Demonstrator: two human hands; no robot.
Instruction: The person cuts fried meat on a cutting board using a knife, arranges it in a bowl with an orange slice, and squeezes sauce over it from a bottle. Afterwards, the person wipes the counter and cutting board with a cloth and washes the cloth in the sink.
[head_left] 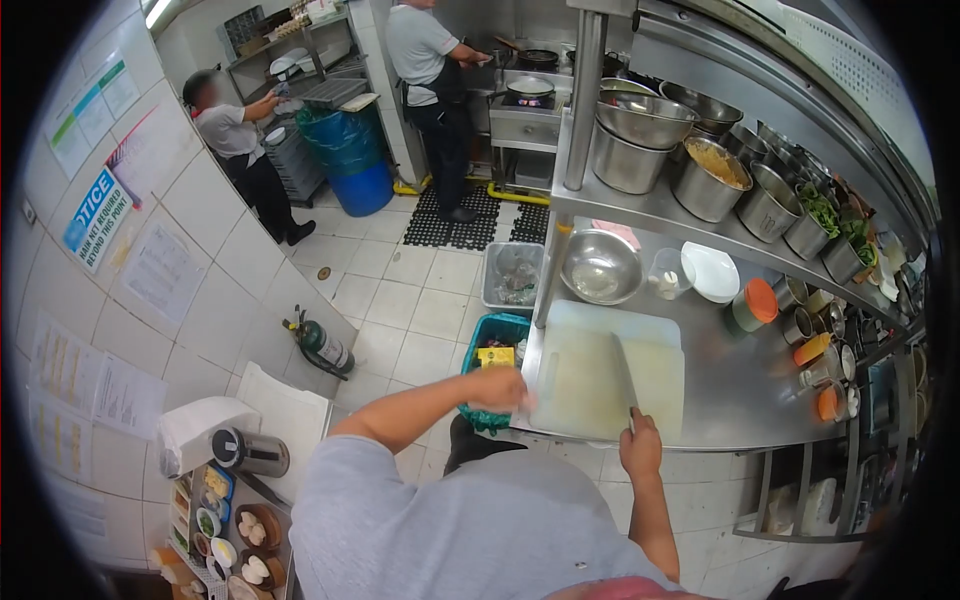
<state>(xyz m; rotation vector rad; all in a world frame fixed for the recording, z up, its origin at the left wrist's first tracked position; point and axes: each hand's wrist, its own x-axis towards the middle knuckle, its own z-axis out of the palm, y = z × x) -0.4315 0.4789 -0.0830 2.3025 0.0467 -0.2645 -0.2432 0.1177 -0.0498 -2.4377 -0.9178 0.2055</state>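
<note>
My right hand (pixel 641 447) is wrapped round the handle of a large kitchen knife (pixel 625 370). Its blade points away from me over the pale cutting board (pixel 655 400) on the steel counter. Off the board's left side, my left hand (pixel 500 388) hangs above a green bin (pixel 483 360) with its fingers curled closed. What lies inside those fingers, if anything, I cannot make out. A yellow box (pixel 496 357) and other waste show in the bin. Just beyond the board stands a steel bowl (pixel 602 268).
A white square dish (pixel 711 272) and an orange-lidded container (pixel 755 304) stand on the counter. Above runs a shelf with steel pots (pixel 711 180). A grey bin (pixel 513 275) is on the floor. One person (pixel 425 80) works at the stove, another (pixel 235 135) by a blue barrel (pixel 350 165).
</note>
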